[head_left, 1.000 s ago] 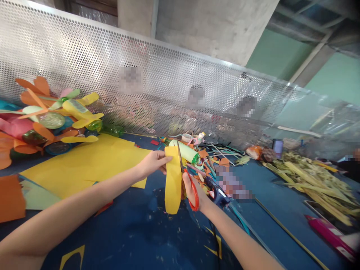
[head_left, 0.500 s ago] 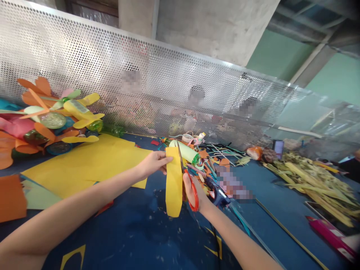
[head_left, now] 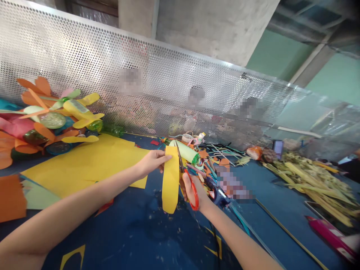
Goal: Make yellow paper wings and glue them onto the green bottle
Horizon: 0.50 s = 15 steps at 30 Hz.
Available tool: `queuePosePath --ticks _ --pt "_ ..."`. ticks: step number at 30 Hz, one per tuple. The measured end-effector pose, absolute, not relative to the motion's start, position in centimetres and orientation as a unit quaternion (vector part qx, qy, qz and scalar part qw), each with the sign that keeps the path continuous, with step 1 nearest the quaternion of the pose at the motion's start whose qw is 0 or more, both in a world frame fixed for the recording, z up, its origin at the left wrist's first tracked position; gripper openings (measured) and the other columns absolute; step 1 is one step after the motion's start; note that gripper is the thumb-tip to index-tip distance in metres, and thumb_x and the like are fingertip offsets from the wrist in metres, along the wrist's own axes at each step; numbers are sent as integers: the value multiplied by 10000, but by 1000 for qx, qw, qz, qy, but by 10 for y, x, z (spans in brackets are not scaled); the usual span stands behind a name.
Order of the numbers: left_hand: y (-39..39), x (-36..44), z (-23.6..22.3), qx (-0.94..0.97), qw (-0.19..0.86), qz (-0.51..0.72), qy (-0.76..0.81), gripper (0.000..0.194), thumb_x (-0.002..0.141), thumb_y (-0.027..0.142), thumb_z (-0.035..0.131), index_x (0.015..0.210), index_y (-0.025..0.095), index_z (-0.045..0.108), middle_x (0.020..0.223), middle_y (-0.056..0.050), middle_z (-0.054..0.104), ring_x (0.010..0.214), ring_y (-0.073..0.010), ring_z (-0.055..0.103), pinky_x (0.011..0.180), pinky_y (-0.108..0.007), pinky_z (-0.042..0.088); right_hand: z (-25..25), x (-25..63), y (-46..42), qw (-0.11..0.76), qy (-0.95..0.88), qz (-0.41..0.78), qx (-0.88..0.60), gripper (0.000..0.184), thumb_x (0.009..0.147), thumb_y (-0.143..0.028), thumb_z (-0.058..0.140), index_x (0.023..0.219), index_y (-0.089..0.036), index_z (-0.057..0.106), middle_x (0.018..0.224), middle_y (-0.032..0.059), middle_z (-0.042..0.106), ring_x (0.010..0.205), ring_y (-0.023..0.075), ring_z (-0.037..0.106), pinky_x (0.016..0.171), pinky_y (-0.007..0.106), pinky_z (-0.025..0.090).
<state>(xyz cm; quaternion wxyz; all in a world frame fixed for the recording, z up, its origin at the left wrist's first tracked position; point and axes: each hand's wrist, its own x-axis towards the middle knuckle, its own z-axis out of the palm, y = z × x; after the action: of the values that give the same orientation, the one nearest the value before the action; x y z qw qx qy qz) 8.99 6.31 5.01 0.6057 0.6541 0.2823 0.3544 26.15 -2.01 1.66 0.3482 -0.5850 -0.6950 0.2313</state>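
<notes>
Between finger and thumb, my left hand point(head_left: 153, 162) pinches the upper end of a yellow paper strip point(head_left: 170, 183), which hangs down with its lower end trimmed to a taper. Scissors point(head_left: 193, 191) with red handles are in my right hand point(head_left: 198, 193), its fingers through the loops. The blades point up and away, close along the strip's right edge; whether they touch the paper is hard to tell. Just beyond the blades lies a bottle wrapped in pale green paper point(head_left: 184, 151).
Yellow sheets point(head_left: 112, 161) lie at left, below bottles with paper petals point(head_left: 50, 112). Paper scraps point(head_left: 206, 163) and a dark blue tool point(head_left: 221, 195) are right of centre. Dried husks point(head_left: 312, 180) and a pink item point(head_left: 332, 234) lie far right. A perforated metal screen point(head_left: 168, 78) stands behind.
The yellow strip has shifted slightly left, its lower end swinging left and up a little, so a gap shows between it and my right hand. Both hands keep their holds.
</notes>
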Motion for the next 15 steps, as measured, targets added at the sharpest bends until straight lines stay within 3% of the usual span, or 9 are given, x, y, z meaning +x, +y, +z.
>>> queuePosePath --ticks 4,15 --pt "64 90 50 655 602 356 284 300 764 399 583 738 101 596 603 -12 570 461 -67 475 436 -186 390 15 263 -19 341 -686 248 -593 508 859 -604 174 591 -217 368 430 -43 398 323 124 450 394 243 367" --pt "61 87 56 649 583 382 305 300 749 409 594 651 128 563 545 21 528 443 -60 429 420 -178 317 18 264 -16 339 -703 195 -594 532 853 -608 180 529 -227 363 384 -33 409 352 128 435 412 246 347"
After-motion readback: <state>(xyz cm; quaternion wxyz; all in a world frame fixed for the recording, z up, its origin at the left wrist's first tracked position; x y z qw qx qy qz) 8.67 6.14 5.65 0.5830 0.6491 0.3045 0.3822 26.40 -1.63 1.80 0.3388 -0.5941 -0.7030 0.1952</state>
